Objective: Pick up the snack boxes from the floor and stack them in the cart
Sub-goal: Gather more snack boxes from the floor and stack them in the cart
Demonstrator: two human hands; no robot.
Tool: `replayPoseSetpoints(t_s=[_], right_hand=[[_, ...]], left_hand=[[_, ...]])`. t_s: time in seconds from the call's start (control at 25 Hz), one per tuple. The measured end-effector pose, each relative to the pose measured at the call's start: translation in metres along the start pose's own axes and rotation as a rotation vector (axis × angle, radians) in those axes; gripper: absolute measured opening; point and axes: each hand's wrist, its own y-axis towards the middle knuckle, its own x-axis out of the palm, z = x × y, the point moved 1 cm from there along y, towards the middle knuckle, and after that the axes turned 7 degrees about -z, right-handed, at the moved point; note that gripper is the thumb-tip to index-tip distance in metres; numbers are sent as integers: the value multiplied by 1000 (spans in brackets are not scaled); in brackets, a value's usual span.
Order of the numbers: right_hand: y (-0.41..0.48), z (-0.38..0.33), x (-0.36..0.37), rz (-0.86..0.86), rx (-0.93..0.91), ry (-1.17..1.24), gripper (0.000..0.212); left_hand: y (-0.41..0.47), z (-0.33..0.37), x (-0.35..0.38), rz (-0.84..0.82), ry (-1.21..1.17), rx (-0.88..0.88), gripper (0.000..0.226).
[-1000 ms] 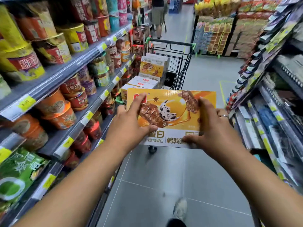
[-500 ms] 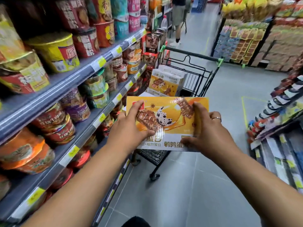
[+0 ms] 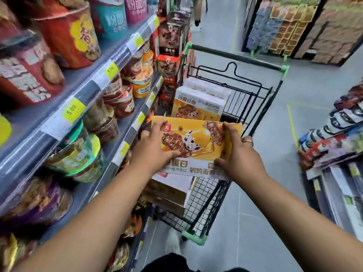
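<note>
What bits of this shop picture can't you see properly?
All from the head view:
Stacked boxes in the cart: the held snack box covers their tops, so they cannot be counted.
The held box's bottom lettering: partly under the left hand and right hand.
Shelf tubs on the left: blurred, names unreadable.
Person up the aisle: cut by the top edge, only legs show.

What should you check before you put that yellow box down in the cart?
1. Both hands hold it: left hand and right hand grip the snack box at its sides. Ok.
2. Box is over the cart. Ok.
3. A flat stack of boxes lies under it to land on. Ok.
4. Edges lined up with that stack. Cannot tell, the held box hides it.
5. More boxes left on the floor. Cannot tell, none in view.
</note>
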Motion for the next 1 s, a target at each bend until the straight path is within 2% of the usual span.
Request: replayPoseSetpoints(t_s=[0.08,0.24,0.32,0.44,0.6,0.72,1.0], right_hand=[[33,-3,8,-15,50,31,98],[91,-6,17,-28,99,71,90],[119,-4,19,-32,118,88,83],[150,-4,24,-72,146,142,79],[182,-3,35,-111,161,211,63],[198,2,45,-141,164,241,58],[205,16,61,-206,181,346,59]], left_hand=[[38,-4,5,-38,5,5,90],[104,-8,15,-104,142,-18,108],[133,-5,18,-140,161,-24,107],[168,-2,20,-150,145,-40,93],[204,-2,21,-108,139,7,58],[223,-3,21,-123,108,-4,48],[225,-10,31,-292,47,-11,69]])
